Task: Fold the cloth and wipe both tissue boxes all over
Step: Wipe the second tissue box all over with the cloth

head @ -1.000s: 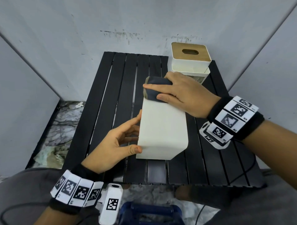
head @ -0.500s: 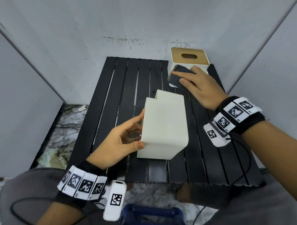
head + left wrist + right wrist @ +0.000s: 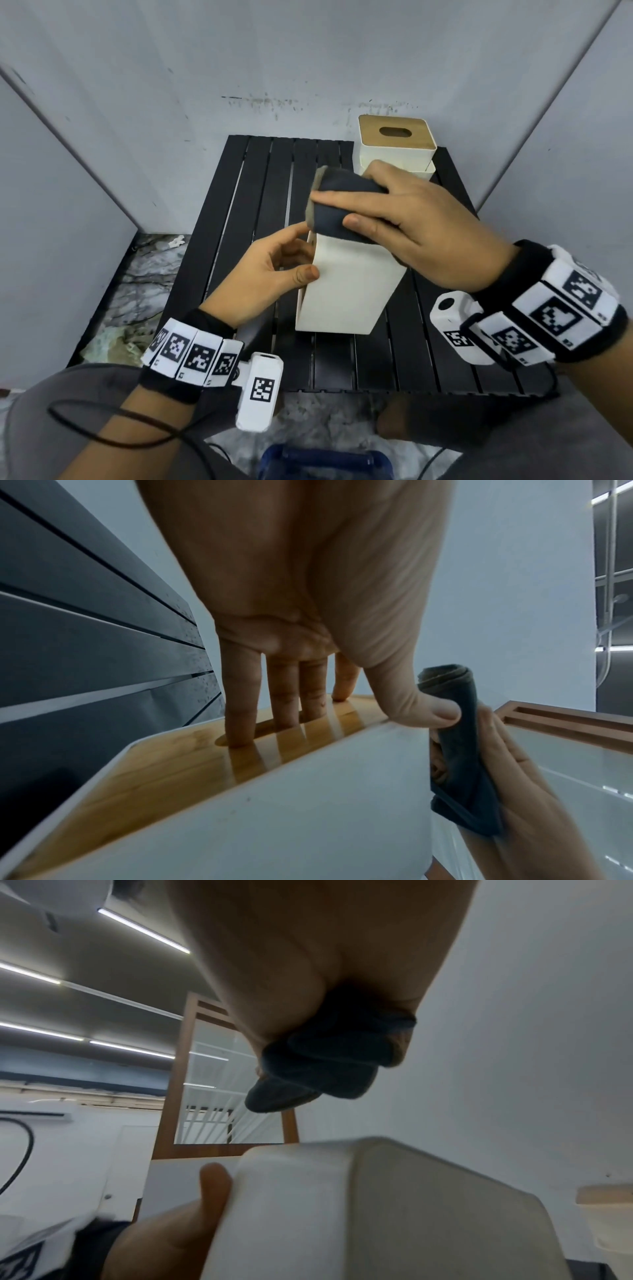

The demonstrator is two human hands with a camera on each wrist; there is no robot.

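From the head view, a white tissue box [image 3: 349, 284] lies tipped on its side on the black slatted counter [image 3: 260, 192], its wooden lid facing left. The left hand [image 3: 263, 274] holds it at the near-left edge, thumb on the white upper face and fingers [image 3: 291, 233] against the lid side. The right hand [image 3: 418, 226] presses a folded dark cloth [image 3: 337, 205] onto the far end of this box, its fingers clamped round the cloth. A second tissue box [image 3: 395, 150] with a wooden slotted lid stands upright at the counter's far right corner, apart from both hands. From the left wrist view, the left hand [image 3: 308, 601] has its fingers [image 3: 240, 696] straight, laid on the bamboo lid with some tips entering the slot, while the thumb sits on the white edge touching the rolled cloth [image 3: 459, 750]. From the right wrist view, the right hand [image 3: 325, 961] grips the bunched cloth [image 3: 325, 1064] just above the white tissue box [image 3: 394, 1218]; contact cannot be told here.
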